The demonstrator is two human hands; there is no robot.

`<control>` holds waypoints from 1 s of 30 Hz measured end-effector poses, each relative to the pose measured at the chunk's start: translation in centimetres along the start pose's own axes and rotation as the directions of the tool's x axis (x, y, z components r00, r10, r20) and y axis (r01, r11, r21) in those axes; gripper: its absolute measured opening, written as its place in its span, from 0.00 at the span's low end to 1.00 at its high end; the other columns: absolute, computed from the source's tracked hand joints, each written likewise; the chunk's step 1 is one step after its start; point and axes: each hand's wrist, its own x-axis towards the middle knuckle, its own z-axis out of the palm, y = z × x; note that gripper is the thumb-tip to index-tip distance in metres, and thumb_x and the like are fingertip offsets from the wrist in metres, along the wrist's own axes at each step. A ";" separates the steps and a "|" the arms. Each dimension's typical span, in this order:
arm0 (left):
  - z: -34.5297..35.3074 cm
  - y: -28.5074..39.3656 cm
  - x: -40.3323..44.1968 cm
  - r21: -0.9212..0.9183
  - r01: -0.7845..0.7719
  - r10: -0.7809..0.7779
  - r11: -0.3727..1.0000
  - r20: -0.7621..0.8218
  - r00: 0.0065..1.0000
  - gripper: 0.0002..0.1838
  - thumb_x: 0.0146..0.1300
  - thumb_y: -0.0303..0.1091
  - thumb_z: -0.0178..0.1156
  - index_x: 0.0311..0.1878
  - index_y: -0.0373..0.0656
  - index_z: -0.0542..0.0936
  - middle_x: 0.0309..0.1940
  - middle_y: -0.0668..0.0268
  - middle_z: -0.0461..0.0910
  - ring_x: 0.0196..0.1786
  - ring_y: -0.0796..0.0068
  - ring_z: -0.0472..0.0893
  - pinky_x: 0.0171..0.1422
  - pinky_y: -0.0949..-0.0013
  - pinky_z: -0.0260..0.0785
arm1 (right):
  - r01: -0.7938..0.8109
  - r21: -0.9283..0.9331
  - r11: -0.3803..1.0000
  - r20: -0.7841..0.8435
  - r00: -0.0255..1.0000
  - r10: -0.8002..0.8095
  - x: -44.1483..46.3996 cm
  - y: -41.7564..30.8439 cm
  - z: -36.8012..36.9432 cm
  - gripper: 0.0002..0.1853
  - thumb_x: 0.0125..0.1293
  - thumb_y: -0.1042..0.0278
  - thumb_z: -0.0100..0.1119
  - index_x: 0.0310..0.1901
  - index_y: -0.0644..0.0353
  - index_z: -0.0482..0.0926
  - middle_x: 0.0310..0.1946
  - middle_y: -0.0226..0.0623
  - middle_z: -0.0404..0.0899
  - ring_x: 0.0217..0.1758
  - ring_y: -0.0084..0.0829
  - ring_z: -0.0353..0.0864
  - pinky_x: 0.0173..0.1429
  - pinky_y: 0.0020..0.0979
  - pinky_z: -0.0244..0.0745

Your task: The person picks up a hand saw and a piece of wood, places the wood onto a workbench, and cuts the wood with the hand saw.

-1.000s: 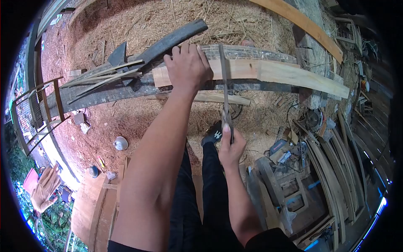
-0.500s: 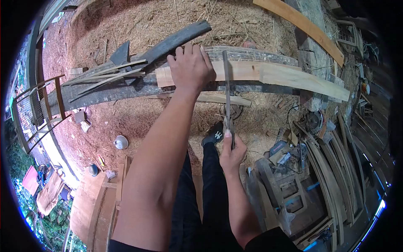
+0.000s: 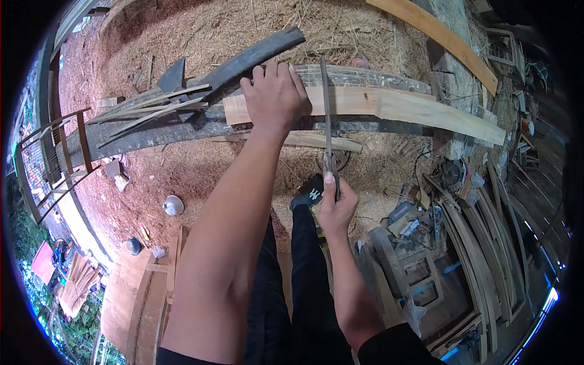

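Observation:
A pale wooden board lies across a dark, weathered beam. My left hand presses down on the board near its left end, fingers curled over the far edge. My right hand is closed around the handle of a handsaw, whose narrow blade, seen nearly edge-on, lies across the board to the right of my left hand. Another light plank meets or overlaps the board at the right. A dark curved piece of wood rests just beyond my left fingers.
Thin wood strips lie on the beam at left, beside a slatted wooden frame. Curved timbers are stacked at lower right near tools. An orange-brown plank sits at upper right. Sawdust covers the ground around my foot.
My right hand and the handsaw have moved away from me, up the view, so the blade reaches farther past the board. My left hand stays in place on the board.

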 end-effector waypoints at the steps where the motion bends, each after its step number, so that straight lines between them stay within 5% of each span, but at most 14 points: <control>1: 0.0 0.0 0.1 0.033 -0.023 0.025 0.999 -0.047 0.999 0.13 0.75 0.40 0.55 0.39 0.45 0.84 0.40 0.62 0.82 0.45 0.57 0.79 0.50 0.49 0.64 | 0.003 0.002 1.000 -0.001 1.000 -0.003 -0.3 0.6 0.0 0.22 0.83 0.56 0.61 0.34 0.68 0.79 0.21 0.35 0.72 0.26 0.25 0.69 0.34 0.35 0.66; 5: 0.4 -0.2 0.3 0.067 -0.056 0.063 0.996 -0.117 0.991 0.12 0.75 0.40 0.55 0.38 0.48 0.84 0.37 0.65 0.81 0.43 0.59 0.80 0.48 0.50 0.65 | -0.033 0.018 0.999 -0.009 0.999 0.033 -2.4 1.3 -0.5 0.21 0.83 0.57 0.60 0.36 0.68 0.79 0.22 0.38 0.73 0.27 0.27 0.72 0.36 0.36 0.69; 7: 0.3 0.1 0.2 0.053 -0.046 0.051 0.998 -0.095 0.994 0.12 0.75 0.40 0.55 0.38 0.48 0.84 0.37 0.64 0.82 0.43 0.59 0.80 0.48 0.50 0.65 | 0.073 -0.040 0.997 -0.011 0.997 -0.073 -1.2 0.4 -0.4 0.21 0.83 0.57 0.60 0.36 0.68 0.79 0.22 0.39 0.74 0.28 0.28 0.72 0.36 0.36 0.70; 22: 0.1 0.0 0.2 0.068 -0.033 0.039 0.997 -0.088 0.995 0.13 0.75 0.39 0.55 0.37 0.48 0.84 0.38 0.64 0.82 0.45 0.58 0.81 0.49 0.51 0.65 | -0.076 -0.009 0.997 0.034 0.997 0.076 -1.8 0.9 -1.0 0.20 0.83 0.58 0.60 0.35 0.68 0.80 0.22 0.38 0.73 0.27 0.24 0.72 0.36 0.34 0.70; 27: 0.4 0.0 0.2 0.080 -0.035 0.042 0.996 -0.092 0.995 0.13 0.75 0.40 0.55 0.37 0.48 0.84 0.39 0.65 0.82 0.45 0.59 0.81 0.49 0.50 0.66 | 0.070 -0.059 0.996 0.025 0.997 -0.068 -1.3 1.2 -0.5 0.19 0.83 0.59 0.59 0.39 0.68 0.82 0.25 0.34 0.77 0.31 0.22 0.73 0.38 0.32 0.71; 30: 0.4 0.0 0.2 0.068 -0.031 0.037 0.997 -0.090 0.995 0.13 0.76 0.40 0.55 0.37 0.48 0.84 0.39 0.65 0.82 0.45 0.59 0.81 0.49 0.50 0.66 | -0.051 0.007 0.999 0.070 0.996 0.050 -0.1 0.2 -0.7 0.18 0.83 0.59 0.59 0.41 0.69 0.83 0.26 0.33 0.78 0.33 0.22 0.74 0.40 0.32 0.73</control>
